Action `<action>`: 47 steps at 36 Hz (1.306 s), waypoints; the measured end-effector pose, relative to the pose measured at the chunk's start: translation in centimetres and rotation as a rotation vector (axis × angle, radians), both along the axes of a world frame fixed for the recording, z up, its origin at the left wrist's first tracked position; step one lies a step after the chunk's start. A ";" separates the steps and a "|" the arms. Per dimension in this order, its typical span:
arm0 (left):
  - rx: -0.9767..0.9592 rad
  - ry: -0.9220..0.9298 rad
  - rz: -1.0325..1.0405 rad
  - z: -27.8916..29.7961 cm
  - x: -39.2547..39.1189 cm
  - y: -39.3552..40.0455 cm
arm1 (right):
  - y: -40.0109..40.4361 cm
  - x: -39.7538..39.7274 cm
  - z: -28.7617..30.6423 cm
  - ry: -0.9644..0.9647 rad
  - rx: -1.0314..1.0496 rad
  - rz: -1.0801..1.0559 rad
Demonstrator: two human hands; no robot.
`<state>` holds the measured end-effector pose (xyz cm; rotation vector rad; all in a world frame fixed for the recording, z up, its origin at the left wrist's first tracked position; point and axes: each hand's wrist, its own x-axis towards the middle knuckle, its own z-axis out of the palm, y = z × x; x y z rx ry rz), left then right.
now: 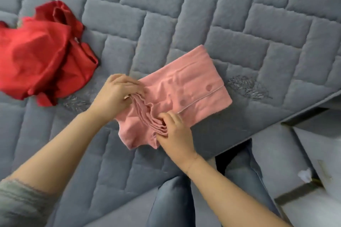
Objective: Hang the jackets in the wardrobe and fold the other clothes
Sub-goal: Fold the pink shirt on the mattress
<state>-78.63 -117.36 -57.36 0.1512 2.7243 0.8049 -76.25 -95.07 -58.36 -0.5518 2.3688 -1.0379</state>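
A grey quilted mattress (166, 14) filled most of the frame, its edge running down the right side toward the lower right, where the person's legs in grey trousers (171, 201) showed beneath it. In the upper left of the frame lay a red garment (42, 57), crumpled and unfolded, well apart from the work in hand. At the centre, a pink garment (184, 86) lay on the mattress near that edge, already brought down to a compact oblong with a buttoned placket showing on its right half; its near end, toward the lower centre, was bunched into stacked layers. The left hand (118, 92) sat at the upper left corner of this bundle, fingers curled and pinching the layered edge. The right hand (173, 131) was at the lower edge, just below centre, fingers likewise curled into the folds and gripping them. Judging by this, the folding of the pink piece was in its closing step: the gathered end looked ready to be turned over onto the flat half. That move would call for both hands to lift the pinched layers together and lay them evenly, so the stack did not slip apart or skew. The red garment appeared to be still waiting its turn; whether it was a jacket could not be told.
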 end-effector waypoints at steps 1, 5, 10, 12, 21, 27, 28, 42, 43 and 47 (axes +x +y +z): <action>-0.072 -0.027 -0.008 -0.9 1.4 -0.4 | -0.8 0.9 -0.9 0.000 0.080 0.080; -0.074 -0.321 0.142 -3.8 5.0 -1.2 | -1.8 3.5 -2.8 0.064 0.376 0.312; 0.408 -0.184 0.724 -4.6 4.3 -0.6 | -0.3 5.3 -4.1 0.298 0.511 0.429; 0.467 -0.239 0.882 -5.8 3.5 -0.4 | 0.5 5.3 -4.8 0.384 0.548 0.495; 0.099 -0.493 0.664 -7.3 1.6 0.0 | -0.2 1.4 -6.4 0.551 0.426 0.450; 0.521 -0.532 0.947 -2.5 3.2 1.8 | 3.8 -0.2 -2.4 0.503 0.096 0.352; 0.602 -0.554 0.979 -1.5 3.7 2.3 | 4.8 -0.6 -1.1 0.477 0.056 0.359; 1.112 -0.666 1.133 9.4 3.4 2.9 | 5.9 -13.5 11.2 -0.806 -0.231 -0.210; 1.124 -0.652 1.205 8.3 2.9 2.6 | 5.1 -14.6 9.6 -0.837 -0.191 -0.225; 1.218 -0.709 1.482 2.1 2.1 3.6 | 3.4 -17.0 1.1 -0.969 -0.137 -0.236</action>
